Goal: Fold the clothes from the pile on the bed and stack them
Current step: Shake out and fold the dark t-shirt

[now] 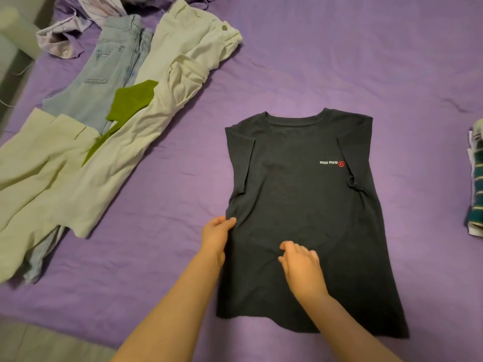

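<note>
Folding is under way on the dark T-shirt [300, 205], which lies flat, front up, in the middle of the bed [339, 61], collar away from the person and hem nearest them, both short sleeves already turned in over the chest. The left hand [217, 235] grips the shirt's left side edge near the waist, thumb on top of the cloth and fingers [222, 223] curled round the edge. The right hand [300, 267] rests on the lower middle of the shirt, fingers loosely bent and holding nothing, apparently pressing or smoothing the cloth.

To do this step well, I judge the left side should be carried over in one straight line from shoulder to hem while the right hand pins the centre, so the fold stays parallel to the far edge; the flared hem will need evening out, and the small pucker by the right armhole wants flattening first.

Purple sheeting covers the bed, lightly creased. To the left lie the unfolded clothes: cream trousers [156, 100], pale blue jeans [109, 69] and a green garment [130, 100] across them. At the right edge a striped folded stack [477, 178] is partly out of view. Floor shows at bottom left.
</note>
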A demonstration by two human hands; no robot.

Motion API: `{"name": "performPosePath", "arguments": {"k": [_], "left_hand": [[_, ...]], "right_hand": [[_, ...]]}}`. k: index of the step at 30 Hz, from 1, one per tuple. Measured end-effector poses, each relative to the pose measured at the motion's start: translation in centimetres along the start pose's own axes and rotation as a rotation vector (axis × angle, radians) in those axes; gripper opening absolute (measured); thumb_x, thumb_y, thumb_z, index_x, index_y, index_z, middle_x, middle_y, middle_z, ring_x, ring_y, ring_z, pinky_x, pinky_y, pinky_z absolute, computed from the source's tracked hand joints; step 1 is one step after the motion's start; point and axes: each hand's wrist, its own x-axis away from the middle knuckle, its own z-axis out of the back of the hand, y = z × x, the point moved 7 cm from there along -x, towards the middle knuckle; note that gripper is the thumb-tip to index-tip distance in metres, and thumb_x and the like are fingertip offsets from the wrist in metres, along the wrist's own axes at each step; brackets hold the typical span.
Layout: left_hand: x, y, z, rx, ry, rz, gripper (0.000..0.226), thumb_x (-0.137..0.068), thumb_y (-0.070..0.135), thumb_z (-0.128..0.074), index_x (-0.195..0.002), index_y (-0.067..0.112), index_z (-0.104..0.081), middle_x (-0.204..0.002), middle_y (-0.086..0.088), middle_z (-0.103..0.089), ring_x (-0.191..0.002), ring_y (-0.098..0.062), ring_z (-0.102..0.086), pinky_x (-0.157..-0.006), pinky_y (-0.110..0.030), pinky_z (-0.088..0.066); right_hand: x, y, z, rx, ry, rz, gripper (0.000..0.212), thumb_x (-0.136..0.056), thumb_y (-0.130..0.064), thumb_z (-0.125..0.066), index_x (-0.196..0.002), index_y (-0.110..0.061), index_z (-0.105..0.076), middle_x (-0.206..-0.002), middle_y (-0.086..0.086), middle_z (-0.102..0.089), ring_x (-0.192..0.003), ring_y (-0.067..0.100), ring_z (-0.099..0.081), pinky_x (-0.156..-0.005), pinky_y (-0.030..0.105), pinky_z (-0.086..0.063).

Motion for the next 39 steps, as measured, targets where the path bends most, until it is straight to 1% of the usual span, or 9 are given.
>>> {"name": "performPosePath", "arguments": {"k": [8, 12, 15, 19, 22, 25, 28, 33, 39], "left_hand": [[-0.9, -0.6, 0.9, -0.09, 0.023, -0.071, 0.021, -0.093, 0.009, -0.059, -0.074, 0.012, -0.05, -0.073, -0.01, -0.055, -0.064, -0.021, -0.053, -0.057, -0.031, -0.051], [1.4, -3.5, 0.3, -0.072, -0.061, -0.037, 0.02, -0.09, 0.018, -0.066, -0.078, 0.011, -0.052, -0.061, -0.003, -0.055, -0.045, -0.01, -0.05, -0.042, -0.02, -0.043], [3.5, -5.8, 0.8, -0.131, -0.105, -0.016, 0.022, -0.085, 0.025, -0.071, -0.074, 0.013, -0.056, -0.054, 0.004, -0.055, -0.049, -0.01, -0.046, -0.047, -0.018, -0.04], [6.0, -7.5, 0.7, -0.231, -0.222, 0.013, 0.024, -0.085, 0.024, -0.072, -0.1, 0.006, -0.066, -0.094, -0.007, -0.069, -0.081, -0.018, -0.062, -0.074, -0.024, -0.054], [7.2, -8.0, 0.8, -0.374, -0.263, -0.032, 0.027, -0.088, 0.01, -0.067, -0.113, 0.001, -0.061, -0.104, -0.01, -0.066, -0.084, -0.017, -0.062, -0.061, -0.012, -0.051], [8.4, -8.8, 1.9, -0.361, -0.198, -0.024, 0.014, -0.086, 0.009, -0.069, -0.095, 0.002, -0.061, -0.09, -0.014, -0.065, -0.07, -0.017, -0.057, -0.052, -0.013, -0.046], [9.4, -9.7, 4.4, -0.289, -0.039, -0.025, 0.023, -0.083, 0.017, -0.074, -0.081, 0.005, -0.055, -0.075, -0.007, -0.061, -0.064, -0.015, -0.054, -0.049, -0.015, -0.044], [10.5, -10.9, 4.6, -0.165, -0.09, -0.03, 0.032, -0.086, 0.018, -0.07, -0.106, -0.003, -0.057, -0.105, -0.015, -0.067, -0.095, -0.028, -0.062, -0.088, -0.041, -0.05], [10.7, -12.4, 3.1, -0.085, -0.106, -0.022, 0.032, -0.085, 0.035, -0.07, -0.109, 0.015, -0.065, -0.102, -0.002, -0.073, -0.095, -0.02, -0.068, -0.081, -0.039, -0.057]], "right_hand": [[3.0, 6.0, 1.9, 0.114, -0.006, -0.056, 0.022, -0.1, -0.029, -0.044, -0.118, -0.024, -0.055, -0.108, -0.007, -0.059, -0.102, 0.014, -0.054, -0.084, 0.026, -0.034], [4.5, 6.2, 2.3, 0.099, 0.048, -0.06, 0.032, -0.084, -0.026, -0.071, -0.113, -0.013, -0.065, -0.106, 0.005, -0.063, -0.098, 0.025, -0.059, -0.083, 0.038, -0.044], [6.2, 6.3, 2.2, 0.165, 0.074, -0.022, 0.053, -0.068, -0.031, -0.085, -0.113, -0.009, -0.068, -0.109, 0.01, -0.064, -0.098, 0.031, -0.061, -0.08, 0.046, -0.049], [6.9, 7.0, 1.3, 0.308, -0.056, 0.029, 0.043, -0.091, -0.037, -0.059, -0.132, -0.025, -0.049, -0.12, -0.003, -0.057, -0.11, 0.019, -0.053, -0.091, 0.033, -0.037], [6.6, 7.6, 1.5, 0.323, -0.094, 0.017, 0.019, -0.1, -0.031, -0.04, -0.115, -0.026, -0.05, -0.109, -0.007, -0.057, -0.102, 0.014, -0.053, -0.08, 0.029, -0.031], [7.3, 9.1, 2.2, 0.343, -0.106, -0.031, 0.017, -0.1, -0.026, -0.038, -0.111, -0.024, -0.052, -0.108, -0.003, -0.057, -0.102, 0.018, -0.053, -0.076, 0.03, -0.03], [8.8, 11.8, 3.5, 0.396, -0.064, -0.07, 0.023, -0.097, -0.023, -0.045, -0.117, -0.026, -0.057, -0.113, -0.002, -0.056, -0.106, 0.021, -0.051, -0.077, 0.03, -0.032], [11.2, 15.5, 5.1, 0.06, 0.112, -0.301, 0.052, -0.086, -0.027, -0.068, -0.132, -0.009, -0.052, -0.136, 0.017, -0.046, -0.123, 0.037, -0.042, -0.095, 0.045, -0.038], [11.1, 17.0, 4.2, -0.262, 0.13, -0.421, 0.041, -0.093, -0.017, -0.059, -0.129, -0.004, -0.045, -0.12, 0.022, -0.057, -0.106, 0.04, -0.056, -0.081, 0.043, -0.045]]}}
